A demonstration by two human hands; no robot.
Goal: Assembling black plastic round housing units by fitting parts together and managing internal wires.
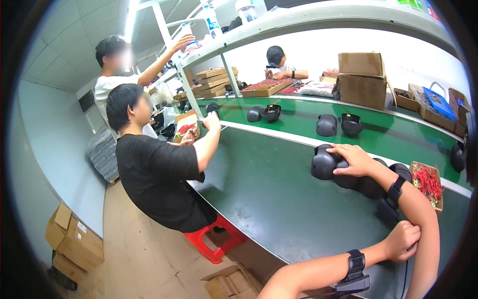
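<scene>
My right hand [354,160] reaches over a row of black rounded plastic shells on the dark green table. Its fingers and thumb close on the edge of the leftmost black shell [322,164]. Behind the hand more black shells [372,187] stand close together, partly hidden by my arm. My left hand [402,241] is curled into a fist beside my right forearm. A small dark bit shows at its fingers, too little to name. To the right of the shells stands a cardboard box of red wires [427,185].
A green conveyor belt [298,122] runs behind the table [259,189], carrying more black shells [326,125]. A person in black [159,174] sits at the left on a red stool [214,241], one hand at a shell. Cardboard boxes [362,89] stand beyond the belt. A shelf [318,22] hangs above.
</scene>
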